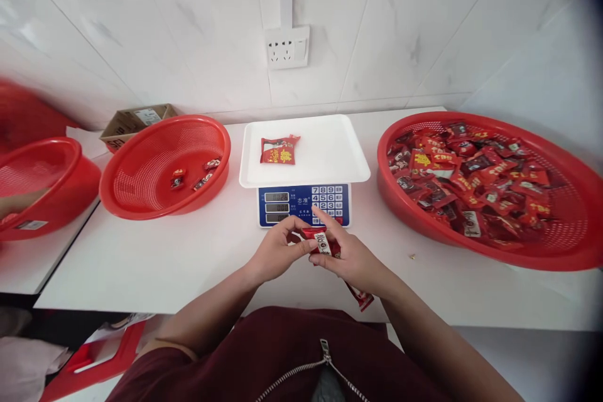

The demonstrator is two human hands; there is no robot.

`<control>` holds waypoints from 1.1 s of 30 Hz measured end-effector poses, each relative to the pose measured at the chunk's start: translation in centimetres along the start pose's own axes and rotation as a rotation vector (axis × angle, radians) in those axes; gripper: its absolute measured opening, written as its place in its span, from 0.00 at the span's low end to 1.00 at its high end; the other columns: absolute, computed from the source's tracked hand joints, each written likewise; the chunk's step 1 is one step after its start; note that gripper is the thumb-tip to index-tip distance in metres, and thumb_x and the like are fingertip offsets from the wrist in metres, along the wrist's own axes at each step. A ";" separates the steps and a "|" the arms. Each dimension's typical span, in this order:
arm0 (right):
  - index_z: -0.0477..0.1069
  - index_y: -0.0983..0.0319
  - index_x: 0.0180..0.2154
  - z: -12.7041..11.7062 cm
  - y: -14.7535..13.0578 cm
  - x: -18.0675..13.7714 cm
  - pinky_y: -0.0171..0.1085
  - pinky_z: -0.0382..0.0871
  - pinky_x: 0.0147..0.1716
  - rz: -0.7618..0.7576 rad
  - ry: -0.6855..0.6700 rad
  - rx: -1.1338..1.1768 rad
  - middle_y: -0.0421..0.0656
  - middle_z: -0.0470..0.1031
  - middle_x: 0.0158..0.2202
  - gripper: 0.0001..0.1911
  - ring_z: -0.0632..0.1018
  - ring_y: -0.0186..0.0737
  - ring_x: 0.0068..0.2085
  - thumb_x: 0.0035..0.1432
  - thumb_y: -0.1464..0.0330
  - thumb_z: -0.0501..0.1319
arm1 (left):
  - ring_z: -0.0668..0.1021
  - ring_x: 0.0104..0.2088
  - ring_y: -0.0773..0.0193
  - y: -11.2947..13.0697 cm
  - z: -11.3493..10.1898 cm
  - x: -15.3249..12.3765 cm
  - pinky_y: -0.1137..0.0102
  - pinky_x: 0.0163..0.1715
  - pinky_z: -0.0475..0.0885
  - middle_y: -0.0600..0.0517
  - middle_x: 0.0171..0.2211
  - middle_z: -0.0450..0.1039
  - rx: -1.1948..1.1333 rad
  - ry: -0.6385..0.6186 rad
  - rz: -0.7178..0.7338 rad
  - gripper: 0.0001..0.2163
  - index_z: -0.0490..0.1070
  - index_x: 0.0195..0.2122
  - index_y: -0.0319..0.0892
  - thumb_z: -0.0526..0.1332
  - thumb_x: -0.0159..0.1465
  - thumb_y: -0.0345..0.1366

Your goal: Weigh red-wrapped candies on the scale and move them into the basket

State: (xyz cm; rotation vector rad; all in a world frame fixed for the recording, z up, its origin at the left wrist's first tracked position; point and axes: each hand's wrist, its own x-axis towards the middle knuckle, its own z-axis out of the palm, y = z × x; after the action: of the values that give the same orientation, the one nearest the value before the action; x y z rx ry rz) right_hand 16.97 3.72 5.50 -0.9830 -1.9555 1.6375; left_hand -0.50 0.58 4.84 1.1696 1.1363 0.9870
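My left hand pinches the left end of a small red snack packet with a white label. On the packet's other end my right hand is closed, its index finger stretched towards the keypad. A second red packet pokes out below my right palm. Just beyond my hands stands a digital scale with a blue panel and a white tray. Red packets with yellow print lie on the tray's left side. The display digits are too faint to read surely.
To the right, a big red basket holds many red packets. Another red basket on the left has several small packets. A cardboard box sits behind it. At far left, a person's hand reaches into a red basket.
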 end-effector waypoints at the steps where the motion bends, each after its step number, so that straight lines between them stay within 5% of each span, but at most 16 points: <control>1: 0.40 0.51 0.64 0.0 0.3 -0.1 0.39 0.70 0.36 0.015 0.005 0.014 0.39 0.75 0.36 0.40 0.75 0.38 0.33 0.55 0.67 0.59 | 0.72 0.32 0.67 -0.4 0.0 -0.2 0.69 0.34 0.67 0.52 0.32 0.69 -0.026 0.009 -0.014 0.11 0.64 0.32 0.40 0.64 0.57 0.40; 5: 0.57 0.57 0.58 -0.5 1.1 -0.3 0.35 0.67 0.31 0.069 -0.008 -0.007 0.39 0.72 0.32 0.28 0.73 0.35 0.31 0.55 0.66 0.58 | 0.71 0.32 0.68 -1.2 -0.2 -0.9 0.70 0.35 0.66 0.54 0.31 0.68 -0.082 0.017 -0.033 0.11 0.63 0.32 0.40 0.64 0.56 0.38; 8: 0.71 0.61 0.38 -1.1 1.1 -0.2 0.32 0.65 0.26 0.110 -0.001 -0.071 0.39 0.72 0.29 0.10 0.72 0.34 0.28 0.56 0.64 0.57 | 0.71 0.33 0.68 -1.1 -0.1 -0.8 0.71 0.36 0.66 0.54 0.32 0.68 -0.073 0.041 -0.013 0.11 0.64 0.34 0.41 0.64 0.56 0.38; 10: 0.71 0.61 0.30 -1.5 0.7 0.3 0.31 0.63 0.23 0.118 0.023 -0.123 0.38 0.70 0.25 0.09 0.70 0.32 0.24 0.56 0.63 0.56 | 0.71 0.32 0.68 -0.8 -0.1 -0.7 0.71 0.35 0.65 0.54 0.32 0.68 -0.063 0.068 0.004 0.11 0.64 0.35 0.41 0.63 0.57 0.39; 14: 0.72 0.61 0.36 -3.2 -1.6 2.8 0.31 0.62 0.20 0.043 0.193 -0.164 0.37 0.70 0.22 0.11 0.68 0.31 0.21 0.55 0.61 0.57 | 0.71 0.32 0.68 0.1 -0.6 -0.1 0.70 0.34 0.67 0.52 0.35 0.69 -0.069 0.168 0.065 0.13 0.63 0.42 0.42 0.61 0.59 0.41; 20: 0.69 0.59 0.48 -4.7 -4.1 6.9 0.33 0.67 0.23 -0.174 0.601 -0.125 0.43 0.74 0.41 0.20 0.70 0.30 0.24 0.54 0.60 0.60 | 0.72 0.32 0.67 0.5 -1.4 -0.5 0.69 0.35 0.68 0.50 0.36 0.69 -0.046 0.157 0.072 0.12 0.64 0.44 0.42 0.58 0.62 0.42; 24: 0.70 0.60 0.43 -1.6 -2.8 6.1 0.32 0.65 0.19 -0.212 0.600 0.048 0.40 0.73 0.30 0.15 0.68 0.29 0.20 0.56 0.59 0.57 | 0.72 0.43 0.60 -0.2 -0.2 -1.3 0.64 0.38 0.71 0.46 0.44 0.66 -0.217 -0.069 -0.040 0.19 0.62 0.50 0.45 0.61 0.59 0.43; 27: 0.69 0.60 0.41 1.1 -1.4 4.8 0.32 0.66 0.18 -0.228 0.614 0.109 0.41 0.73 0.30 0.13 0.68 0.29 0.19 0.58 0.60 0.56 | 0.70 0.48 0.56 -0.4 1.0 -1.2 0.62 0.40 0.71 0.46 0.48 0.63 -0.359 -0.267 -0.142 0.25 0.59 0.53 0.47 0.65 0.56 0.43; 33: 0.68 0.58 0.43 1.3 -0.2 3.1 0.36 0.70 0.32 -0.238 0.582 -0.050 0.43 0.72 0.37 0.12 0.74 0.37 0.33 0.61 0.62 0.53 | 0.73 0.32 0.66 -0.2 2.2 -0.2 0.65 0.35 0.70 0.50 0.33 0.65 -0.214 -0.238 -0.141 0.17 0.65 0.37 0.38 0.61 0.58 0.47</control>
State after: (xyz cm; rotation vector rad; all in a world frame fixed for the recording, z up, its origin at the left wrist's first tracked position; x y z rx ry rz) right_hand 13.93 5.11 5.00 -1.0507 -1.6391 1.0267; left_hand 1.66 0.02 4.69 0.9917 0.8877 0.8155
